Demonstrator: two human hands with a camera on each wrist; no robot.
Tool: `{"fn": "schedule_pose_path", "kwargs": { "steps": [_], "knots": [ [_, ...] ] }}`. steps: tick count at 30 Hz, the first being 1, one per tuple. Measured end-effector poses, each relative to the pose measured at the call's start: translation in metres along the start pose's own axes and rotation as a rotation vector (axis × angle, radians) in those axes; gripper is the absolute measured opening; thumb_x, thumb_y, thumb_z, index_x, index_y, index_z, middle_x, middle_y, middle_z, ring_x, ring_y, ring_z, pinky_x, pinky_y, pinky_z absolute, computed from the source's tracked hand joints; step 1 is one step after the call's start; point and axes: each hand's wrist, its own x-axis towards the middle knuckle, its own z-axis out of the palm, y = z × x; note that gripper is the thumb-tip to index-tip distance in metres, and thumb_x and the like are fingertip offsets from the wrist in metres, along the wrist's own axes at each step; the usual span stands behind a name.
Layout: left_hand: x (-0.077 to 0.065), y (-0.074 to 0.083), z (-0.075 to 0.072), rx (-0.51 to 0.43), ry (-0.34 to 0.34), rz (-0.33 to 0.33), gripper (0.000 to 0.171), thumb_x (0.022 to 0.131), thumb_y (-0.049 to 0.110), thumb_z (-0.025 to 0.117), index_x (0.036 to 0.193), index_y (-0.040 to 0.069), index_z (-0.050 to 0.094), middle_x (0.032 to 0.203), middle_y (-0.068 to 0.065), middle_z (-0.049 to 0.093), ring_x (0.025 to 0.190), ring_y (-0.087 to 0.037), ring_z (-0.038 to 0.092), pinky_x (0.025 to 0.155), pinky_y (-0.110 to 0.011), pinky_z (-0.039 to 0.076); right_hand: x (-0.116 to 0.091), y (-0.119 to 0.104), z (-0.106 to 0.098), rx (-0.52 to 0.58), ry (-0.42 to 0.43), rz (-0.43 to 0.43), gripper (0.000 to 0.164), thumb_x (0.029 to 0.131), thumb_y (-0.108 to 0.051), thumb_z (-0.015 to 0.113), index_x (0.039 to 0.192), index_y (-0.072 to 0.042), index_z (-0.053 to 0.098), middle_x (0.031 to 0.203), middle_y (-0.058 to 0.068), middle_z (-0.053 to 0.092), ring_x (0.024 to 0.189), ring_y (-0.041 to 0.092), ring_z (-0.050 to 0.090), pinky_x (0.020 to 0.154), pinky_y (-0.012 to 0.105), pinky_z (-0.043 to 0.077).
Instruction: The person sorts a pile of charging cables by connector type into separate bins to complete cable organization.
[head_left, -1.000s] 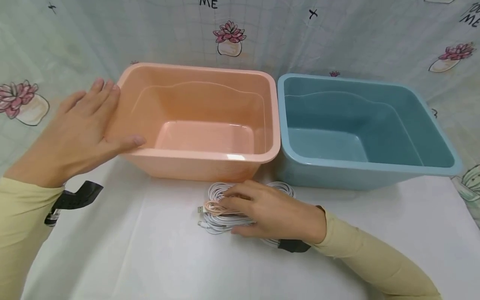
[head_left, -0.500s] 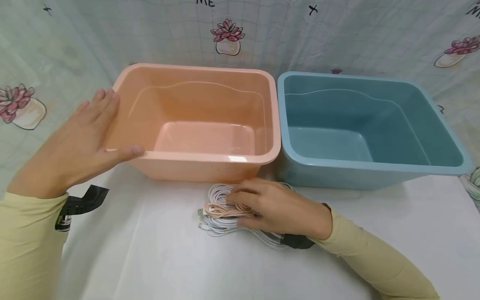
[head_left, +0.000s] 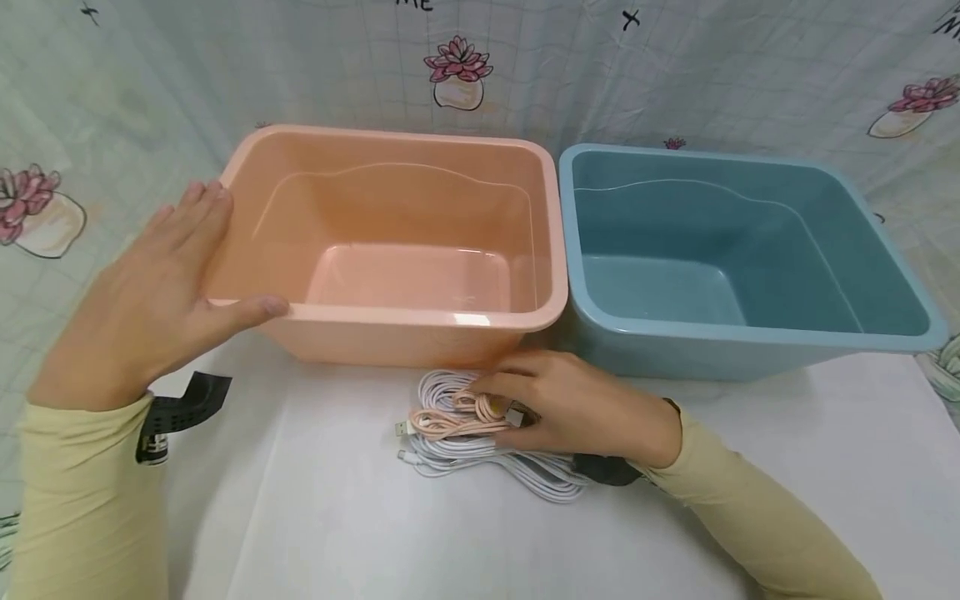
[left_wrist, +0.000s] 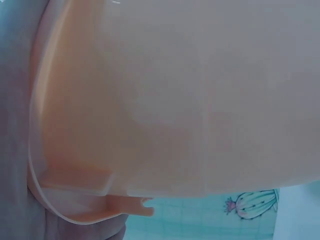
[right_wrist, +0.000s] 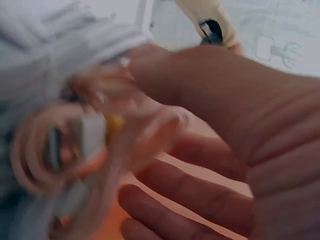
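My left hand [head_left: 142, 308] rests on the left end of the peach basin [head_left: 420, 343], fingers straight along its side and thumb over the front rim. Its wrist view is filled by the basin's outer wall. In front of the basins, my right hand [head_left: 577, 408] has thumb and fingers curled about the right end of a coiled peach USB cable [head_left: 442, 422]. A pale plug [right_wrist: 92, 135] shows beside the thumb in the blurred right wrist view. Under and around it lie coiled white cables [head_left: 536, 475], partly hidden by the hand.
A blue basin [head_left: 750, 337] stands right beside the peach one; the insides of both are visible. A white cloth [head_left: 360, 517] covers the table. Behind hangs a printed curtain [head_left: 337, 67] with potted plants.
My right hand has shifted slightly right over the coils, uncovering more of the peach cable and a plug. My left hand stays on the basin's rim, its forearm a little further right.
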Motion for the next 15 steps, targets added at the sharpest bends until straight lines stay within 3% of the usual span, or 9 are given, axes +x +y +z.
{"fn": "schedule_pose_path", "kwargs": {
  "steps": [5,15],
  "knots": [
    [-0.001,-0.001,0.000,-0.024,-0.018,-0.008,0.108,0.092,0.059,0.067,0.167,0.009,0.006,0.175,-0.007,0.002,0.165,-0.027,-0.001,0.136,-0.040,-0.001,-0.005,0.005,-0.008,0.010,-0.060,0.040,0.050,0.081,-0.029,0.089,0.126,-0.013,0.072,0.112,-0.003,0.073,0.104,0.012,0.069,0.092,0.029,0.060],
    [0.001,-0.003,0.002,-0.035,-0.010,-0.002,0.106,0.094,0.058,0.065,0.167,0.010,0.006,0.176,-0.007,0.002,0.165,-0.026,-0.002,0.136,-0.040,-0.002,-0.004,0.017,-0.006,0.072,-0.104,0.038,0.042,0.086,-0.017,0.085,0.125,-0.011,0.072,0.114,-0.003,0.076,0.108,0.013,0.070,0.093,0.029,0.060]
  ]
}}
